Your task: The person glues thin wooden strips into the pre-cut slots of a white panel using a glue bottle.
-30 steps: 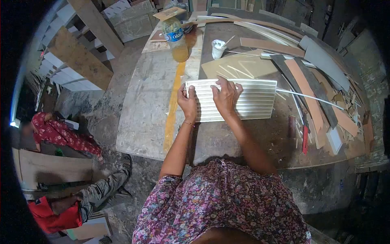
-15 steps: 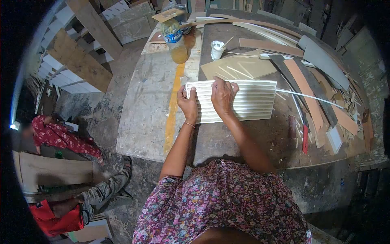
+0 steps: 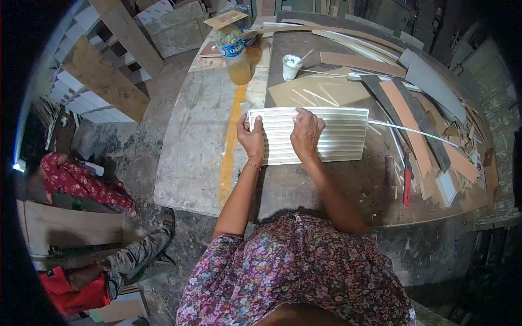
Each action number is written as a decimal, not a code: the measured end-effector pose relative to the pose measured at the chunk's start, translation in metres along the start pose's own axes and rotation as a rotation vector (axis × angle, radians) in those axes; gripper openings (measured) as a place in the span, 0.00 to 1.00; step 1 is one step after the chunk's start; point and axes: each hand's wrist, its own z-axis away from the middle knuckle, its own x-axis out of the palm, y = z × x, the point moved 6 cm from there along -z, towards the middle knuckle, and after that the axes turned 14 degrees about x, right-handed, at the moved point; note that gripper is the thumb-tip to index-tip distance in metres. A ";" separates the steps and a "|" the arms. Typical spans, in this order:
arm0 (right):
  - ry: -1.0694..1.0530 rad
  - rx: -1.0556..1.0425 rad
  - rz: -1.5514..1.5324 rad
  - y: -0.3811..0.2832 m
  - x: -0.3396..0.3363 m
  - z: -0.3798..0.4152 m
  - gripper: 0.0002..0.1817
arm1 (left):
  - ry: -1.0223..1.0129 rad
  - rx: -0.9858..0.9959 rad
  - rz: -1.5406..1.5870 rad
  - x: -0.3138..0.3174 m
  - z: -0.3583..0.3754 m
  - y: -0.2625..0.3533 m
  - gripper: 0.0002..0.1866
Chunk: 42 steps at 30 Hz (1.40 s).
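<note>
Resting flat on the workbench (image 3: 201, 141), the white ribbed panel (image 3: 337, 138) sits right under both hands, its long side running across in front of the person. The left hand (image 3: 251, 138) is at the panel's left end, fingers curled around that short edge and thumb up near the top corner, so it grips the end of the panel. The right hand (image 3: 307, 135) lies just beside it, palm down on the ribs a little left of the panel's middle, fingers spread and bent, fingertips reaching the far long edge; it presses on the surface rather than closing around anything. More than half of the panel stretches out bare to the right of that hand.

Beyond the panel, touching or nearly touching its far edge, lies a tan board (image 3: 321, 89) with thin pale strips scattered on it. A small white cup (image 3: 292, 65) with a stick in it stands farther back, and a plastic bottle (image 3: 235, 51) of yellowish liquid stands to the left of the cup, near the yellow stripe (image 3: 232, 141) painted down the bench. Off to the right, well apart from the hands, wooden offcuts (image 3: 418, 125) pile up, with a red-handled tool (image 3: 407, 187) near the bench's front edge. Down on the floor at the left, two other people (image 3: 81, 182) sit among boards.
</note>
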 end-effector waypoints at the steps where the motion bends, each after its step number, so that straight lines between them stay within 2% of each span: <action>1: -0.003 0.014 0.005 0.001 -0.002 0.000 0.15 | -0.010 0.012 -0.034 0.000 -0.001 0.000 0.20; 7: -0.080 0.062 -0.070 -0.008 -0.014 0.001 0.16 | -0.010 0.003 -0.041 0.000 -0.001 -0.001 0.20; 13: -0.147 0.119 -0.194 0.002 -0.028 0.023 0.10 | -0.014 0.004 -0.064 -0.001 -0.002 -0.015 0.20; 16: -0.299 0.272 -0.261 0.010 -0.039 0.035 0.07 | -0.004 0.004 0.028 0.002 -0.001 -0.011 0.20; 21: -0.535 0.471 -0.418 0.027 -0.046 0.071 0.05 | -0.042 -0.005 -0.007 -0.001 -0.001 -0.017 0.21; 22: -0.554 0.444 -0.372 0.034 -0.046 0.077 0.07 | -0.041 -0.003 -0.003 -0.001 -0.001 -0.017 0.21; 25: -0.549 0.544 -0.431 0.069 -0.042 0.087 0.09 | -0.034 0.019 -0.020 0.000 -0.001 -0.017 0.19; 28: -0.237 0.371 -0.111 0.081 -0.071 0.061 0.10 | -0.056 0.032 -0.048 -0.002 -0.003 -0.026 0.18; 30: -0.120 0.342 0.012 0.108 -0.082 0.045 0.09 | -0.056 0.056 -0.045 -0.002 -0.004 -0.028 0.18; 35: 0.271 0.444 0.222 0.156 -0.111 0.014 0.17 | -0.077 0.086 -0.090 -0.003 -0.004 -0.028 0.18; 38: 0.028 0.721 -0.107 0.181 -0.105 0.015 0.20 | -0.130 0.078 -0.074 -0.001 -0.003 -0.027 0.18; 42: -0.019 0.615 0.043 0.181 -0.108 0.017 0.21 | -0.226 0.035 -0.075 -0.006 -0.005 -0.040 0.19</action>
